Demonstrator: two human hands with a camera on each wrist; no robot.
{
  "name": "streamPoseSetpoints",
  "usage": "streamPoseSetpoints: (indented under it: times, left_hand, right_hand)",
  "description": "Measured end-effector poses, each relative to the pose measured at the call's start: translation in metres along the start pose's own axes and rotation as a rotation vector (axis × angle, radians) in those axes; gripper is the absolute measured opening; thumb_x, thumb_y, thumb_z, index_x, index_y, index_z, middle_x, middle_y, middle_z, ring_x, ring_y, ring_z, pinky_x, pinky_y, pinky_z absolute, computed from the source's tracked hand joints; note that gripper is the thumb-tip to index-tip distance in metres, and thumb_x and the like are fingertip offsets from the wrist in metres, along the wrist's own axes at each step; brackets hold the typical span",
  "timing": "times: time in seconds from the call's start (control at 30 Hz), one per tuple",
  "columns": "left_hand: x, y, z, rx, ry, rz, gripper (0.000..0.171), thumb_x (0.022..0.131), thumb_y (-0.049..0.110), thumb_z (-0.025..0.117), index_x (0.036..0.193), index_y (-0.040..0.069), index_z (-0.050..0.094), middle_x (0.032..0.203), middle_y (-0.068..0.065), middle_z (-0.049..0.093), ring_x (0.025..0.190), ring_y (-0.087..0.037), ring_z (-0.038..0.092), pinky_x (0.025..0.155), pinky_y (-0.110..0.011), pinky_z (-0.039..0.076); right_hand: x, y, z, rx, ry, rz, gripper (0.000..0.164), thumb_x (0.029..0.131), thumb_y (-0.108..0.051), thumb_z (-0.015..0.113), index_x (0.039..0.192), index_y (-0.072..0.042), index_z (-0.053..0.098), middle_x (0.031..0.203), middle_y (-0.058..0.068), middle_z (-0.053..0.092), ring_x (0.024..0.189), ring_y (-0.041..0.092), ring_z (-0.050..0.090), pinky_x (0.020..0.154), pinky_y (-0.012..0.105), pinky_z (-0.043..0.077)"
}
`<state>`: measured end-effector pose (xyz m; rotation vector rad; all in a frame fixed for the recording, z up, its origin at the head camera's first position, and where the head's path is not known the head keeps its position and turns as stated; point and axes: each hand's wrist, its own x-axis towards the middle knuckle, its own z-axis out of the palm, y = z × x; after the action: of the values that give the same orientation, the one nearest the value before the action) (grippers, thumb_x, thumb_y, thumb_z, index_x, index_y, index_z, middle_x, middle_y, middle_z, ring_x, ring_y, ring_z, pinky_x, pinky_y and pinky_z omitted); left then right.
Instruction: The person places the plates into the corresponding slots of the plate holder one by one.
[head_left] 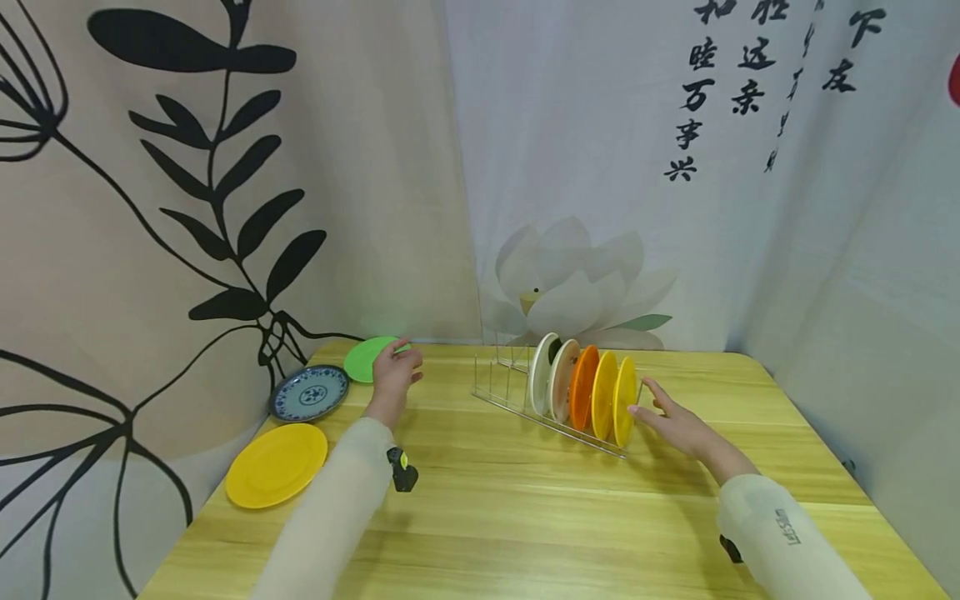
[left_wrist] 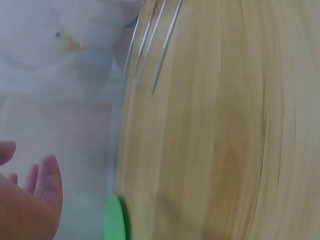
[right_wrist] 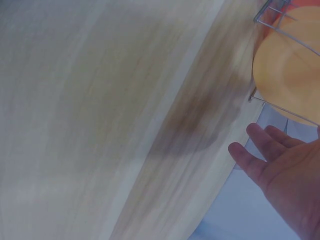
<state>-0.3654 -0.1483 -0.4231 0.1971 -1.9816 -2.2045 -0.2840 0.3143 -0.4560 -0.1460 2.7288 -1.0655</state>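
My left hand (head_left: 393, 379) is held over the table's back left, fingers loosely bent and nothing in them. It overlaps the right edge of a light green plate (head_left: 362, 360); the left wrist view shows the green plate (left_wrist: 114, 220) lying apart from the fingers. A wire dish rack (head_left: 555, 427) stands right of centre, with several plates upright in it: pale ones at left, an orange plate (head_left: 582, 388) and two yellow ones. My right hand (head_left: 684, 427), fingers spread, is at the rack's right end beside the outermost yellow plate (head_left: 624, 402).
A blue-and-white patterned plate (head_left: 310, 392) and a large yellow plate (head_left: 276, 465) lie along the left edge of the wooden table (head_left: 510, 525). Printed curtains (head_left: 375, 167) hang close behind the table and at its sides. The rack's left slots hold no plates.
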Motion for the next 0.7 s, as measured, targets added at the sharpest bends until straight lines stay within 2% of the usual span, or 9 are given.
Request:
streamPoseSetpoints:
  times: [0.13, 0.23, 0.4, 0.5, 0.63, 0.7]
  left_hand:
    - [0.004, -0.001, -0.021, -0.001, 0.085, -0.008, 0.055, 0.096, 0.007, 0.058, 0.148, 0.005, 0.040, 0.123, -0.015, 0.054, 0.108, -0.027, 0.054, 0.097, -0.048, 0.049]
    - [0.009, -0.002, -0.039, 0.004, 0.172, -0.028, 0.056, 0.096, 0.008, 0.058, 0.149, 0.006, 0.040, 0.119, -0.011, 0.053, 0.108, -0.024, 0.053, 0.098, -0.046, 0.049]
    - [0.013, -0.003, -0.076, 0.079, 0.292, -0.067, 0.057, 0.098, 0.014, 0.060, 0.150, 0.010, 0.039, 0.115, -0.005, 0.050, 0.087, -0.013, 0.053, 0.079, -0.026, 0.054]
    - [0.014, -0.002, -0.097, 0.125, 0.354, -0.102, 0.058, 0.098, 0.016, 0.059, 0.152, 0.012, 0.037, 0.127, -0.009, 0.048, 0.094, -0.016, 0.054, 0.078, -0.025, 0.052]
    - [0.015, -0.001, -0.122, 0.148, 0.423, -0.124, 0.058, 0.097, 0.014, 0.059, 0.151, 0.010, 0.040, 0.147, -0.015, 0.039, 0.106, -0.019, 0.049, 0.090, -0.032, 0.052]
    - [0.015, -0.003, -0.134, 0.156, 0.437, -0.117, 0.056, 0.096, 0.013, 0.060, 0.149, 0.008, 0.042, 0.148, -0.016, 0.040, 0.102, -0.017, 0.049, 0.085, -0.029, 0.054]
  right_hand:
    - [0.002, 0.003, 0.001, -0.001, 0.004, -0.001, 0.086, 0.099, -0.063, 0.039, 0.160, -0.023, -0.007, 0.154, 0.038, 0.017, 0.134, 0.062, 0.025, 0.099, 0.077, 0.029]
    - [0.003, 0.003, 0.002, 0.004, 0.006, 0.007, 0.087, 0.099, -0.063, 0.040, 0.160, -0.023, -0.006, 0.154, 0.037, 0.017, 0.135, 0.061, 0.025, 0.100, 0.077, 0.029]
    - [0.002, 0.002, 0.002, 0.001, 0.010, 0.012, 0.087, 0.099, -0.062, 0.041, 0.160, -0.022, -0.005, 0.154, 0.037, 0.018, 0.135, 0.060, 0.025, 0.100, 0.076, 0.030]
    - [0.003, 0.004, 0.001, 0.013, 0.009, 0.012, 0.087, 0.099, -0.062, 0.042, 0.160, -0.022, -0.005, 0.155, 0.037, 0.017, 0.136, 0.060, 0.024, 0.101, 0.076, 0.029]
    - [0.003, 0.004, 0.001, 0.017, 0.010, 0.012, 0.086, 0.099, -0.061, 0.041, 0.160, -0.022, -0.005, 0.155, 0.037, 0.017, 0.136, 0.060, 0.024, 0.101, 0.076, 0.028]
    - [0.002, 0.002, 0.001, 0.013, 0.011, 0.011, 0.086, 0.099, -0.061, 0.041, 0.160, -0.022, -0.005, 0.155, 0.037, 0.017, 0.136, 0.060, 0.024, 0.101, 0.075, 0.029]
